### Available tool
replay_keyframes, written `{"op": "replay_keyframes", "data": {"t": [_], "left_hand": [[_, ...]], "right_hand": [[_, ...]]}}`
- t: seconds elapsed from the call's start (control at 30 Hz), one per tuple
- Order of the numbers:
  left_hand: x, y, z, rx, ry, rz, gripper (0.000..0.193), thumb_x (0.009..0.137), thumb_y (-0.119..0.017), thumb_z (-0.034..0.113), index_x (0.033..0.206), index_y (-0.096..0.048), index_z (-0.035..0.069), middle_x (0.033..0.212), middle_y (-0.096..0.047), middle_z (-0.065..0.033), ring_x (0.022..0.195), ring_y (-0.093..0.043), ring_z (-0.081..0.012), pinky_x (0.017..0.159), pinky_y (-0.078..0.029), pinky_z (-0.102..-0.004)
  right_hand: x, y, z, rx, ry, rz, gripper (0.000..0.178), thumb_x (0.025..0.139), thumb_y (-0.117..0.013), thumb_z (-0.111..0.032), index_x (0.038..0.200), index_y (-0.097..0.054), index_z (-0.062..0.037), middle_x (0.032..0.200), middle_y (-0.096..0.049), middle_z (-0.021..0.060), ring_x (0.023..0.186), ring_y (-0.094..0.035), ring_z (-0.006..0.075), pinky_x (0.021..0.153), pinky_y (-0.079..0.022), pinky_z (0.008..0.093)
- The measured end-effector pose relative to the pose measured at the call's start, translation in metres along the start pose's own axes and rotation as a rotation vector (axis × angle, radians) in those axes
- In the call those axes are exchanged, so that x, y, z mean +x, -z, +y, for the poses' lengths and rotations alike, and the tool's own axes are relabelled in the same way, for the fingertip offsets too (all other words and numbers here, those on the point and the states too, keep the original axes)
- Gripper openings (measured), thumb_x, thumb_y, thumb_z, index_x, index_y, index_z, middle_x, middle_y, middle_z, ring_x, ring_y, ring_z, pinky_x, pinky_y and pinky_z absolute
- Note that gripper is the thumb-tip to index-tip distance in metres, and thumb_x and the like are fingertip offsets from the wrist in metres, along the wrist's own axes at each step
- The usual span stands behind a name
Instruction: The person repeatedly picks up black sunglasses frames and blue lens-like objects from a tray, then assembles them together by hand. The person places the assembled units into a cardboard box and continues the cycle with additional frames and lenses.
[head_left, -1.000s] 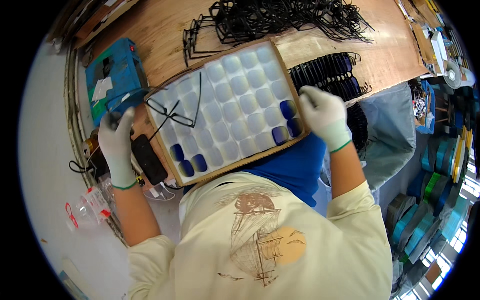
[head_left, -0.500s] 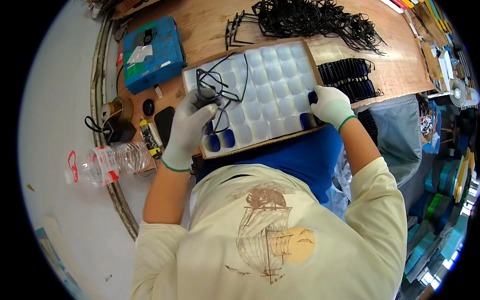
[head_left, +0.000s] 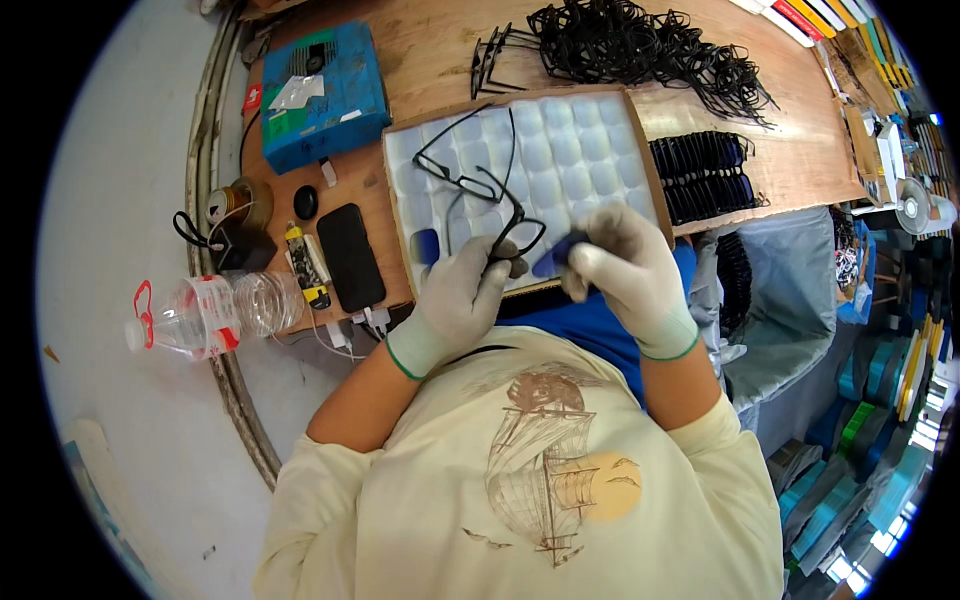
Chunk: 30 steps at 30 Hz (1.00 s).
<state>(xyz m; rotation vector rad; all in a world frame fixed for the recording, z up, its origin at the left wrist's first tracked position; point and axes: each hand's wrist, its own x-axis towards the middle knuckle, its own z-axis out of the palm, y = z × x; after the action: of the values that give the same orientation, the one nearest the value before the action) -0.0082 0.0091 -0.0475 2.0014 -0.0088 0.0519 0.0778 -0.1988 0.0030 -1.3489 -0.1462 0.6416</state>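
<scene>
My gloved left hand [head_left: 462, 295] is closed on one rim of a black eyeglass frame [head_left: 518, 212], whose temples stretch away over the tray. Close beside it, my gloved right hand [head_left: 632, 272] pinches a dark blue lens [head_left: 553, 261] near that rim; whether lens and rim touch I cannot tell. Below both hands lies a shallow cardboard tray [head_left: 653, 180] with rows of pale lenses [head_left: 565, 150]. One dark blue lens [head_left: 425, 246] shows at its left edge, and my hands hide the tray's near part.
Tangled black frames [head_left: 640, 45] lie at the back, with stacked glasses [head_left: 705, 175] right of the tray. Leftward are a blue box [head_left: 330, 100], a phone [head_left: 350, 258], a yellow-black cutter [head_left: 308, 268], a tape roll [head_left: 250, 205] and a plastic bottle [head_left: 215, 318]. A grey bag [head_left: 780, 300] hangs at right.
My right hand has left the tray's right edge with a dark blue lens and come in beside my left hand. My left hand has brought the eyeglass frame lower and to the right.
</scene>
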Motion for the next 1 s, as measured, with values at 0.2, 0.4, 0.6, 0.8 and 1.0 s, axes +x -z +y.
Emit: {"op": "replay_keyframes", "data": {"t": [0.2,0.4,0.6,0.8,1.0], "left_hand": [[-0.002,0.009,0.019,-0.182,0.045,-0.010,0.028,0.105,-0.048,0.019,0.118,-0.056,-0.005,0.088,-0.072,-0.0163,0.080,-0.073,-0.0284,0.075,-0.057,-0.0377],[-0.019,0.024,0.022,-0.232,0.131,-0.092,0.030,0.108,-0.046,0.024,0.114,-0.055,-0.004,0.086,-0.071,-0.0146,0.077,-0.069,-0.0248,0.072,-0.053,-0.0368],[-0.032,0.053,0.041,-0.199,0.234,-0.269,0.032,0.106,-0.042,0.021,0.118,-0.058,-0.005,0.090,-0.070,-0.0099,0.083,-0.065,-0.0153,0.079,-0.052,-0.0320],[-0.018,0.042,0.047,-0.201,0.166,-0.097,0.031,0.104,-0.045,0.019,0.111,-0.060,-0.007,0.078,-0.070,-0.0101,0.073,-0.067,-0.0148,0.069,-0.052,-0.0295],[-0.016,0.036,0.042,-0.185,0.165,-0.084,0.027,0.106,-0.050,0.020,0.111,-0.060,-0.004,0.075,-0.068,-0.0108,0.067,-0.067,-0.0193,0.065,-0.053,-0.0341]], "right_hand": [[0.010,-0.029,0.007,-0.610,0.539,0.046,0.020,0.091,-0.070,-0.002,0.110,-0.071,0.0018,0.096,-0.073,0.0154,0.080,-0.072,0.0186,0.067,-0.056,0.0280],[0.006,-0.035,0.025,-0.332,0.243,0.099,0.019,0.095,-0.066,-0.008,0.109,-0.069,0.0049,0.089,-0.070,0.0096,0.079,-0.066,0.0128,0.075,-0.055,0.0285],[0.006,-0.024,0.024,-0.118,-0.132,-0.338,0.025,0.101,-0.061,-0.016,0.108,-0.068,0.0063,0.089,-0.069,0.0060,0.083,-0.063,0.0099,0.077,-0.053,0.0272],[0.008,-0.024,0.022,-0.225,0.019,-0.198,0.026,0.099,-0.064,-0.020,0.095,-0.070,0.0052,0.077,-0.067,0.0040,0.072,-0.056,0.0085,0.066,-0.048,0.0280],[0.003,-0.030,0.012,-0.430,0.083,-0.092,0.032,0.097,-0.065,-0.022,0.080,-0.063,0.0051,0.063,-0.056,0.0091,0.062,-0.047,0.0120,0.056,-0.042,0.0329]]}}
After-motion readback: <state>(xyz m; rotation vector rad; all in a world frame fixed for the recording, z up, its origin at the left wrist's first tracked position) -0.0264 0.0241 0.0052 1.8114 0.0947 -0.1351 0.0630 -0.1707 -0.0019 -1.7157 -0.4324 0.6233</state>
